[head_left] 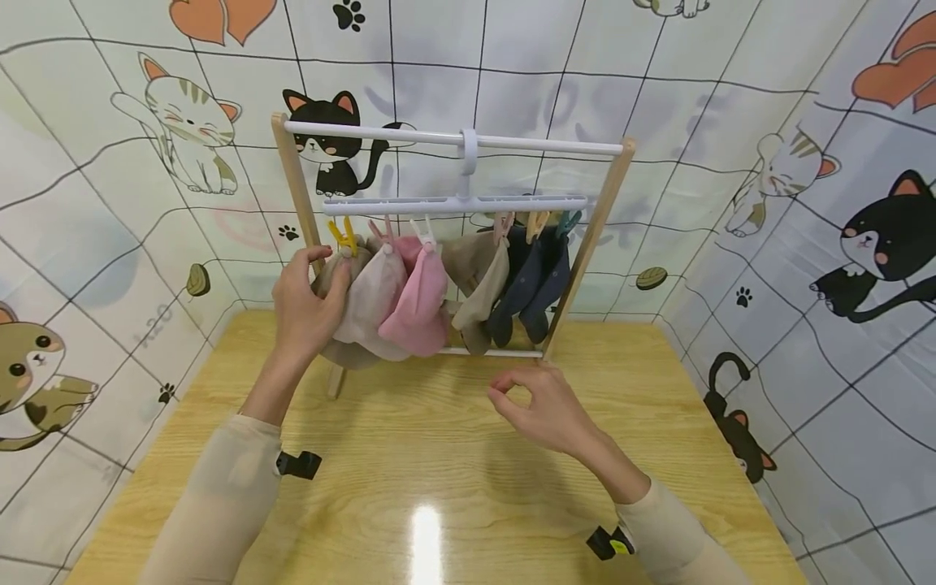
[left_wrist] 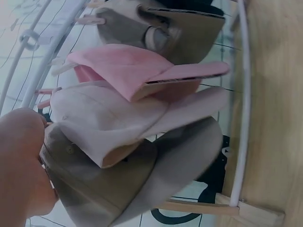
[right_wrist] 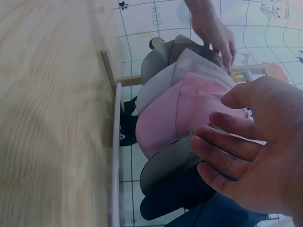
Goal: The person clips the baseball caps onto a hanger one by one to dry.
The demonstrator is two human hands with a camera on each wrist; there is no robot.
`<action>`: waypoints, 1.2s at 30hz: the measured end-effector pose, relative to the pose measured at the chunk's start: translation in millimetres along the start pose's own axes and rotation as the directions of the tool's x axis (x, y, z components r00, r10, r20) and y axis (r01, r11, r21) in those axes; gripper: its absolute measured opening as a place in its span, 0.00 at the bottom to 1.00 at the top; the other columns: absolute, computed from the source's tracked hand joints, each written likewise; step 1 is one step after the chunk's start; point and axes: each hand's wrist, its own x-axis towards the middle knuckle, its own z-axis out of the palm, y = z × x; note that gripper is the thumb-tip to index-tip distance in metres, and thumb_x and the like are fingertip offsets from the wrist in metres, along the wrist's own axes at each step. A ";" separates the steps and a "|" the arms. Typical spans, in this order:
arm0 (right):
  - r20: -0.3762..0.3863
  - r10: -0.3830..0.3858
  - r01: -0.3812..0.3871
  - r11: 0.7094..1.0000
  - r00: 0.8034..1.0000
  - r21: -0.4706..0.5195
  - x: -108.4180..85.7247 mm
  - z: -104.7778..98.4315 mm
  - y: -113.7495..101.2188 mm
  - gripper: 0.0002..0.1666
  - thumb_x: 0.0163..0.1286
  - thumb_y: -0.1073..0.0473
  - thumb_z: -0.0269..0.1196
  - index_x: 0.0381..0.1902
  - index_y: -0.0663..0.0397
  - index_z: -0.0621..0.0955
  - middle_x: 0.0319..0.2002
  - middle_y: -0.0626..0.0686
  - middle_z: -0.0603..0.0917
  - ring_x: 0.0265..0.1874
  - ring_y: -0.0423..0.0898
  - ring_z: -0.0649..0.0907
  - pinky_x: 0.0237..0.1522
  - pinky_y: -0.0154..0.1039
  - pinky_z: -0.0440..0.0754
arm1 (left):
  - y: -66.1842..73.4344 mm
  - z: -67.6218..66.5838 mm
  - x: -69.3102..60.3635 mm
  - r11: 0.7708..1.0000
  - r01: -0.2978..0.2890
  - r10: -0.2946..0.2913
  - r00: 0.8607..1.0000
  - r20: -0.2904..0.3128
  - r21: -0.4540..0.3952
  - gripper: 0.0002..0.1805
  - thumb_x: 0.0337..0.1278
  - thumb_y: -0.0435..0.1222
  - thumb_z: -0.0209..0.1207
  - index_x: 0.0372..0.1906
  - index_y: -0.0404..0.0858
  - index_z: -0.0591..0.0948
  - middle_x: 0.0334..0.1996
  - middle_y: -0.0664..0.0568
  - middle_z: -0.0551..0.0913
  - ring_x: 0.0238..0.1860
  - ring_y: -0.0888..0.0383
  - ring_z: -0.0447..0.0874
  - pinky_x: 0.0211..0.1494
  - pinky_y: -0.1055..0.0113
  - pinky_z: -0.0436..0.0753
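Observation:
A row of caps hangs by clothespins from a white hanger [head_left: 453, 205]. My left hand [head_left: 310, 305] is at the leftmost cap, a grey-brown one [left_wrist: 99, 175], and pinches its top just below the yellow clothespin [head_left: 342, 234]. Beside it hang a pale pinkish cap [head_left: 376, 305], a brighter pink cap [head_left: 420, 309], a beige-grey cap [head_left: 486, 284] and dark navy caps [head_left: 537, 280]. My right hand [head_left: 541, 406] hovers apart from the caps, in front of the rack's right side, with loosely bent fingers and nothing in them.
The hanger hooks over the white top bar [head_left: 541, 145] of a rack with wooden side posts [head_left: 595, 236]. It stands on a wood-grain table [head_left: 439, 455]. Behind and to both sides is a cat-patterned sheet [head_left: 468, 81].

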 end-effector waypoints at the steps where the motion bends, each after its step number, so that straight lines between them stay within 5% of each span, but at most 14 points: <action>1: 0.002 0.006 -0.006 1.000 1.000 -0.002 -2.9 -1.2 1.9 0.05 0.78 0.58 0.73 0.41 0.47 0.95 0.44 0.47 0.97 0.49 0.50 0.96 0.58 0.56 0.92 | 0.1 -0.5 -2.8 0.999 -0.040 0.040 0.999 -0.011 0.002 0.23 0.75 0.37 0.68 0.65 0.26 0.83 0.62 0.32 0.89 0.65 0.33 0.85 0.70 0.41 0.78; 5: 0.021 0.025 -0.025 1.000 0.999 -0.002 -15.1 -6.7 11.1 0.04 0.79 0.57 0.73 0.45 0.48 0.94 0.50 0.49 0.97 0.54 0.52 0.95 0.59 0.58 0.92 | 2.4 -5.3 -17.8 0.978 -0.209 0.210 0.977 -0.040 0.029 0.24 0.73 0.37 0.67 0.64 0.24 0.81 0.68 0.31 0.85 0.73 0.32 0.80 0.80 0.38 0.73; 13: 0.045 0.060 -0.058 0.997 0.997 -0.045 -35.6 -14.1 25.9 0.13 0.80 0.54 0.73 0.58 0.49 0.91 0.57 0.50 0.95 0.58 0.54 0.93 0.58 0.57 0.91 | 8.2 -19.1 -72.8 0.888 -0.456 0.459 0.887 -0.060 0.050 0.20 0.66 0.36 0.67 0.55 0.25 0.86 0.64 0.31 0.88 0.70 0.28 0.81 0.83 0.47 0.71; 17: 0.045 0.058 -0.054 0.995 0.997 -0.082 -43.4 -17.4 29.0 0.18 0.79 0.53 0.74 0.62 0.50 0.89 0.60 0.51 0.94 0.57 0.54 0.92 0.59 0.58 0.91 | 8.8 -21.9 -101.2 0.846 -0.532 0.533 0.846 -0.016 0.037 0.20 0.73 0.39 0.64 0.54 0.24 0.87 0.61 0.29 0.89 0.67 0.25 0.82 0.84 0.47 0.71; 25: 0.055 0.033 -0.024 0.989 0.998 -0.146 -55.2 -23.9 35.6 0.24 0.77 0.52 0.75 0.67 0.53 0.86 0.64 0.54 0.91 0.64 0.55 0.89 0.63 0.59 0.89 | 13.4 -15.1 -139.5 0.801 -0.592 0.597 0.780 0.187 -0.089 0.23 0.86 0.45 0.58 0.58 0.26 0.87 0.63 0.32 0.88 0.66 0.31 0.83 0.88 0.62 0.68; 32: 0.081 -0.002 0.020 0.973 0.997 -0.229 -66.5 -22.7 40.8 0.32 0.74 0.49 0.78 0.70 0.54 0.84 0.69 0.58 0.88 0.71 0.61 0.85 0.71 0.65 0.84 | 9.5 -8.6 -156.8 0.820 -0.563 0.544 0.706 0.454 -0.105 0.29 0.88 0.53 0.55 0.73 0.35 0.82 0.73 0.42 0.84 0.78 0.39 0.79 0.91 0.61 0.64; 36: 0.101 -0.012 0.039 0.964 0.995 -0.264 -71.9 -20.2 42.6 0.34 0.74 0.46 0.78 0.72 0.52 0.84 0.72 0.59 0.86 0.73 0.63 0.83 0.74 0.67 0.82 | 9.1 -6.4 -160.5 0.824 -0.562 0.508 0.672 0.538 -0.075 0.31 0.86 0.56 0.58 0.75 0.38 0.81 0.76 0.44 0.83 0.81 0.40 0.77 0.89 0.53 0.69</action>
